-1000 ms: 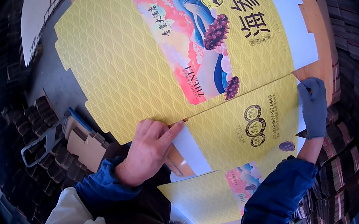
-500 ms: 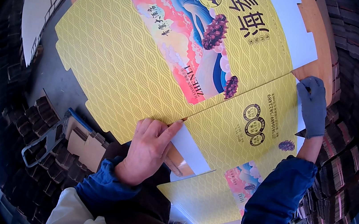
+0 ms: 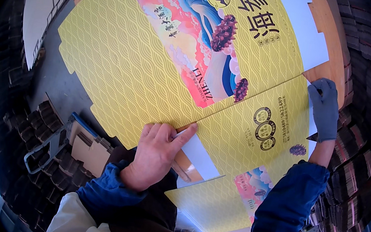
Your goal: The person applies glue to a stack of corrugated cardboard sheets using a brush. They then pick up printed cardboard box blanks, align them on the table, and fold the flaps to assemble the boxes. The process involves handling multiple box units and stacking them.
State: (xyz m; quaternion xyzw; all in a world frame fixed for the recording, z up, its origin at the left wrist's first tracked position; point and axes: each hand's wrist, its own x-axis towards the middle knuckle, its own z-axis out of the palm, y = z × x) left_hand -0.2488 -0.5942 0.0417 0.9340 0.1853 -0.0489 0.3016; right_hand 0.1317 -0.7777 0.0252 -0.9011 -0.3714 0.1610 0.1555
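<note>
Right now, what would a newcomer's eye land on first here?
The big yellow printed carton sheet, lying flat across the middle with a bright pink-and-blue picture toward the top. The bare left hand presses its near edge by a fold line, and the grey-gloved right hand grips its right edge. Stacks of dark folded cardboard line the right side.

Almost nothing has shifted: the bare left hand [image 3: 155, 156] has crept slightly rightward along the near edge of the large yellow printed cardboard sheet [image 3: 145, 64], while the grey-gloved right hand [image 3: 324, 110] has edged marginally down its right edge.
</note>
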